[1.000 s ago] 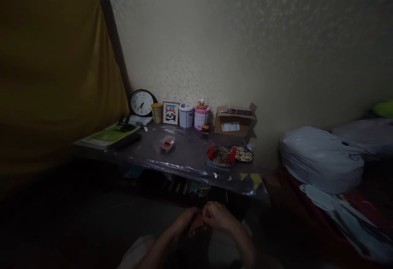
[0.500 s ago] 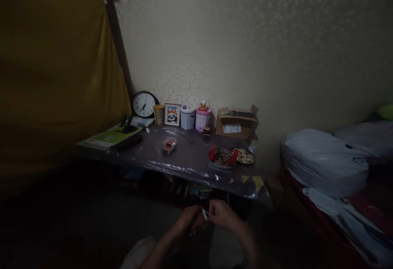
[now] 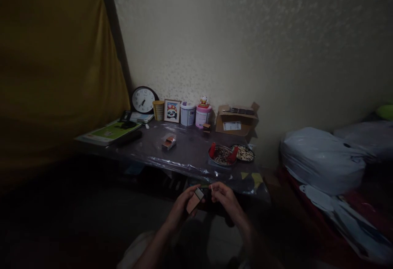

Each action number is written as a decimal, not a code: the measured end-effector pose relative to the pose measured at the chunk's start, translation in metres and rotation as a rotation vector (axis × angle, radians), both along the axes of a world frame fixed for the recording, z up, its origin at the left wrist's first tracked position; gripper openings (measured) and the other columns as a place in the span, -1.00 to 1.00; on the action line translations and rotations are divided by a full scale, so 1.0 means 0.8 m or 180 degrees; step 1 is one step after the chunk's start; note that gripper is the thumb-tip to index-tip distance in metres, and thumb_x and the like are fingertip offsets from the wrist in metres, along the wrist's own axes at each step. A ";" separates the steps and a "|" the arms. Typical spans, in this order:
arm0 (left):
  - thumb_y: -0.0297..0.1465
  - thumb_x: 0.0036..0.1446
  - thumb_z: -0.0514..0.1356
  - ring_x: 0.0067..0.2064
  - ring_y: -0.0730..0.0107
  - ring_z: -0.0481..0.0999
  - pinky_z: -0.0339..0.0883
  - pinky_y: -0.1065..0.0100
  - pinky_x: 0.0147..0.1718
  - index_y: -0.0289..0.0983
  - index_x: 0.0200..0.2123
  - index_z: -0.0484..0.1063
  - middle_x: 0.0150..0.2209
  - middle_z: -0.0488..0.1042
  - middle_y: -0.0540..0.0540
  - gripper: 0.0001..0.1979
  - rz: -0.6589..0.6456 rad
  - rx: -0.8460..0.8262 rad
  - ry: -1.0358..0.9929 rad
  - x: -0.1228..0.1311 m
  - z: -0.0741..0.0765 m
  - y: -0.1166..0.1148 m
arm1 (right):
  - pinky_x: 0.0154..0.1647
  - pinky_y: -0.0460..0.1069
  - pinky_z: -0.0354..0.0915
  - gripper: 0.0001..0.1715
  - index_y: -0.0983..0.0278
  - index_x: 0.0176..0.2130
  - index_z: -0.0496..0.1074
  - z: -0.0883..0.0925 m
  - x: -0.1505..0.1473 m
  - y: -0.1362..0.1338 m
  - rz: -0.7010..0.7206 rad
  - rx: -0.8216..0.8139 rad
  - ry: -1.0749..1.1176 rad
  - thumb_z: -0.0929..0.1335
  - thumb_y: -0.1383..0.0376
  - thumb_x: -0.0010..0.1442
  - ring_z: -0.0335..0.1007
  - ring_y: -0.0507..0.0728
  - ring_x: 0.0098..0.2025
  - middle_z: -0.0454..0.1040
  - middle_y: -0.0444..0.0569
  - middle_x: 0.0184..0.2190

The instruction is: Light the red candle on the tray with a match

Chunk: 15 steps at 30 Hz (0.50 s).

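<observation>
Before you stands a plastic-covered desk (image 3: pixel 193 152), with an open carton (image 3: pixel 232 126) at its back right corner and a round dish (image 3: pixel 220 163) toward its right edge. In front of the near edge, your left hand (image 3: pixel 181 203) grips a small reddish-brown box (image 3: pixel 194 202), tilted. Beside it, your right hand (image 3: pixel 223 196) narrowly pinches a thin white stick (image 3: pixel 211 188).

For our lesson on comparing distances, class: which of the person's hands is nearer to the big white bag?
Right. The right hand is to the left of the white bag in the picture; the left hand, holding a small box, is farther left.
</observation>
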<state>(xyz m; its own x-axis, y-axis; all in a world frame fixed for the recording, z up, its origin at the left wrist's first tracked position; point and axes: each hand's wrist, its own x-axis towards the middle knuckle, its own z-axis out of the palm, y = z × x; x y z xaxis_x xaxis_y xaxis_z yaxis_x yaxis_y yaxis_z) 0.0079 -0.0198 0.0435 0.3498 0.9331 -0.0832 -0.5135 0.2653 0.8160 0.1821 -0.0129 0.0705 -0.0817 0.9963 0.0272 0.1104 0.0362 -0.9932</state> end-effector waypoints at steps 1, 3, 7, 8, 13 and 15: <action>-0.24 -0.01 0.08 -0.64 0.53 0.25 -0.01 0.45 -0.67 -0.36 -0.03 0.33 -0.45 0.51 -0.12 -0.52 0.0015 -0.0028 -0.0041 0.000 0.001 0.000 | -0.49 -0.10 0.20 -0.80 0.27 -0.41 0.36 0.000 -0.001 0.000 -0.0037 -0.0029 0.0022 0.33 0.22 -0.10 0.24 -0.02 -0.58 0.30 -0.22 -0.60; -0.26 -0.01 0.08 -0.63 0.52 0.26 0.00 0.45 -0.67 -0.36 -0.04 0.34 -0.46 0.50 -0.11 -0.54 0.0043 -0.0093 -0.0118 0.000 0.003 0.001 | -0.51 -0.11 0.18 -0.85 0.27 -0.44 0.34 0.000 -0.003 0.000 -0.0087 -0.0059 0.0055 0.32 0.25 -0.10 0.23 -0.02 -0.59 0.28 -0.23 -0.62; -0.28 -0.02 0.09 -0.53 0.43 0.37 0.02 0.46 -0.65 -0.36 -0.06 0.35 -0.45 0.51 -0.13 -0.55 0.0179 -0.0300 -0.0164 0.001 0.004 0.003 | -0.49 -0.11 0.18 -0.89 0.27 -0.45 0.31 -0.002 -0.010 -0.001 -0.0092 0.0083 0.0056 0.31 0.26 -0.03 0.24 -0.02 -0.56 0.29 -0.22 -0.58; -0.28 -0.04 0.10 -0.51 0.41 0.39 0.04 0.46 -0.64 -0.36 -0.07 0.36 -0.47 0.51 -0.13 -0.56 0.0241 -0.0339 -0.0154 0.001 0.004 0.004 | -0.48 -0.11 0.18 -0.87 0.27 -0.46 0.30 -0.004 -0.012 -0.002 -0.0097 0.0139 0.0020 0.32 0.24 -0.01 0.24 -0.02 -0.55 0.29 -0.21 -0.57; -0.28 -0.10 0.13 -0.46 0.39 0.42 0.13 0.45 -0.56 -0.30 -0.21 0.45 -0.48 0.50 -0.06 -0.64 0.0616 -0.0361 -0.0013 0.001 -0.005 0.007 | -0.47 -0.10 0.21 -0.75 0.26 -0.48 0.29 -0.016 -0.030 -0.006 -0.0083 0.0510 -0.0435 0.32 0.14 0.06 0.28 0.02 -0.50 0.32 -0.18 -0.57; -0.29 -0.12 0.13 -0.46 0.39 0.41 0.15 0.44 -0.55 -0.29 -0.27 0.47 -0.47 0.50 -0.05 -0.68 0.0706 -0.0323 0.0025 0.000 -0.008 0.009 | -0.45 -0.10 0.22 -0.77 0.26 -0.48 0.31 -0.017 -0.038 -0.009 -0.0102 0.0833 -0.0774 0.31 0.16 0.07 0.30 0.03 -0.47 0.34 -0.16 -0.54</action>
<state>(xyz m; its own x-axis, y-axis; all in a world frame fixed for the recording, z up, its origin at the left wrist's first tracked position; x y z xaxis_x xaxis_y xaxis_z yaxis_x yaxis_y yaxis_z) 0.0081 -0.0125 0.0369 0.1364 0.9737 -0.1825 -0.5620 0.2278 0.7952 0.1518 -0.0198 0.0568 -0.0860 0.9603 0.2655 0.3477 0.2787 -0.8952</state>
